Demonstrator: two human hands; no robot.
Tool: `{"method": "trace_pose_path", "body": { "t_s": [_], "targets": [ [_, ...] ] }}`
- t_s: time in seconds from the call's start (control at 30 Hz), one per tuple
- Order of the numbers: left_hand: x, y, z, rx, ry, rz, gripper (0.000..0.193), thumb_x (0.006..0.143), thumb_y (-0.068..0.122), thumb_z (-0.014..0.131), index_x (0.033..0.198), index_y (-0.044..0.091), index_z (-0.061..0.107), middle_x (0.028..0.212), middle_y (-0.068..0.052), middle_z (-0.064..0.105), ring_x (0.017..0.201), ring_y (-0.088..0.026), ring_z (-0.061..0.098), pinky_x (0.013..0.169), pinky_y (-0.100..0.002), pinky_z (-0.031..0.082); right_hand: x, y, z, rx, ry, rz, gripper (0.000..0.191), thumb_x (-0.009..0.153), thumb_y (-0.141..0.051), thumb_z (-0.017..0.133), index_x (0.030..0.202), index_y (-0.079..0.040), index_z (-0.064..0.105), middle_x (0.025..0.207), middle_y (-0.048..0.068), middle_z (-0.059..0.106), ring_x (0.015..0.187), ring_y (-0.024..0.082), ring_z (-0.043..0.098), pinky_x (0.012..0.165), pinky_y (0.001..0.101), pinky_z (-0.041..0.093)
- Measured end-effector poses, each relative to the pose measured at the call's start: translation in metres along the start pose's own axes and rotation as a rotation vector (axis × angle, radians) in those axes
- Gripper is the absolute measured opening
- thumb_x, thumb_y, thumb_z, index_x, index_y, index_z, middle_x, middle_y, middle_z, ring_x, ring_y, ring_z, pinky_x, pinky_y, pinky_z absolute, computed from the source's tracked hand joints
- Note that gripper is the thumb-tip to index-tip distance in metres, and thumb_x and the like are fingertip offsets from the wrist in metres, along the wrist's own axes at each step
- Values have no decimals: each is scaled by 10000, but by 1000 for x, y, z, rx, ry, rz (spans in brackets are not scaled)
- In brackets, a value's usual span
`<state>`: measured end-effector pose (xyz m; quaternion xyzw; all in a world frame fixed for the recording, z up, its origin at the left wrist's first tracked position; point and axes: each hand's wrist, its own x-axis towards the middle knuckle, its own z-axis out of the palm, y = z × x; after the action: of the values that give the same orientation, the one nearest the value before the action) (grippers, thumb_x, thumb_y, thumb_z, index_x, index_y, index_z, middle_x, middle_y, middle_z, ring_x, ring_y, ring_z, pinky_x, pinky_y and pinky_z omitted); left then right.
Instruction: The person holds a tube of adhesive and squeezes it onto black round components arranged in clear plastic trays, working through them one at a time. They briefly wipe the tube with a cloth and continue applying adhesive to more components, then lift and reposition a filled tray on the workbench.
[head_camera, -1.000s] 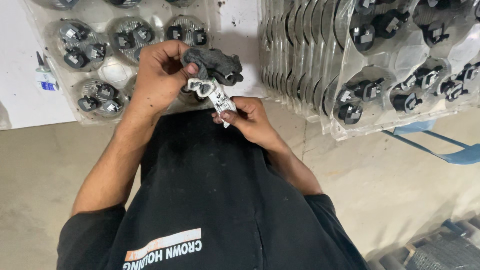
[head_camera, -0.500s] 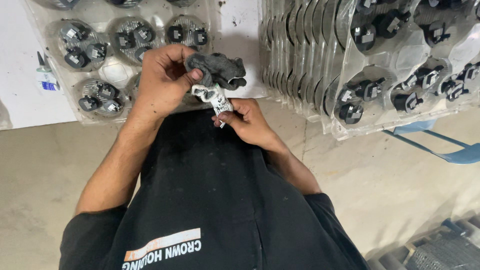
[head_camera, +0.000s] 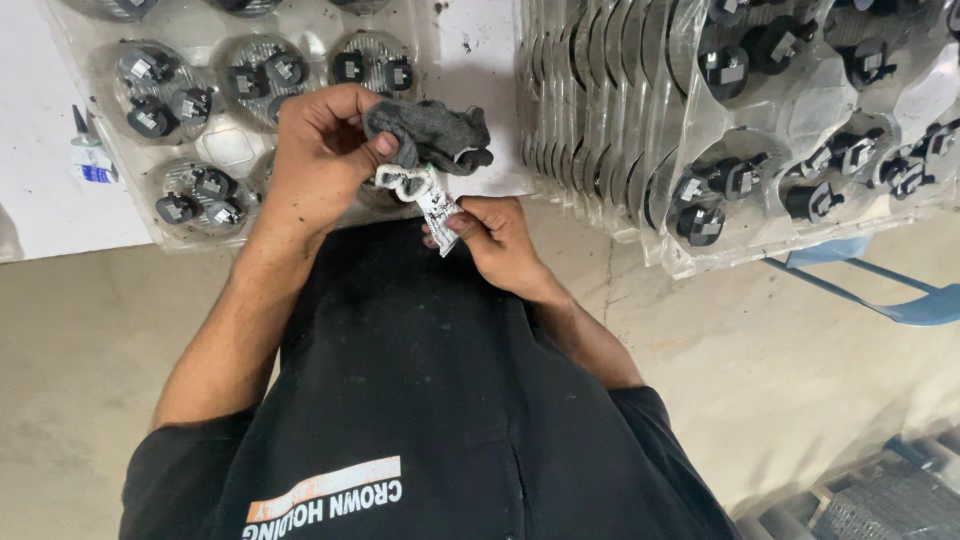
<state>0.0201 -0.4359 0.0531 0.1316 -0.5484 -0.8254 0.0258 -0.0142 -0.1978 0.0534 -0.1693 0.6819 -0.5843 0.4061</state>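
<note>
My left hand (head_camera: 315, 160) is closed on a bunched grey knitted glove (head_camera: 435, 130), held up in front of my chest. A white cuff edge and a white printed tag (head_camera: 428, 198) hang from the glove. My right hand (head_camera: 495, 240) pinches the lower end of that tag between thumb and fingers, just below and to the right of my left hand. Below both hands is my black shirt (head_camera: 420, 400).
A clear plastic tray (head_camera: 230, 130) with round pockets holding black parts lies on a white surface behind my left hand. An upright stack of similar trays (head_camera: 720, 120) leans at the right. A blue frame (head_camera: 900, 300) and a grey crate (head_camera: 880, 500) stand on the concrete floor.
My two hands have shifted slightly with the glove; my right hand's fingers have moved along the white tag. Nothing was let go.
</note>
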Motion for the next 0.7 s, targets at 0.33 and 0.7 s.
{"method": "trace_pose_path", "body": {
  "t_s": [0.33,0.7],
  "targets": [
    [0,0,0,41,-5,-39,108,957,-106,713,1002,-13,683,897,17,674,839,-48,610,758,-208,511,8,8,-19,95,-327,80,106,1008,-40,685,1085,29,710,997,85,773,952,152,749,884,307,602],
    [-5,1,12,46,10,-34,116,955,-106,709,1023,-15,686,921,13,679,857,-51,624,769,-214,526,-7,29,-10,207,-137,11,178,1062,-84,639,915,4,687,829,52,718,794,142,705,818,318,607]
  ]
}}
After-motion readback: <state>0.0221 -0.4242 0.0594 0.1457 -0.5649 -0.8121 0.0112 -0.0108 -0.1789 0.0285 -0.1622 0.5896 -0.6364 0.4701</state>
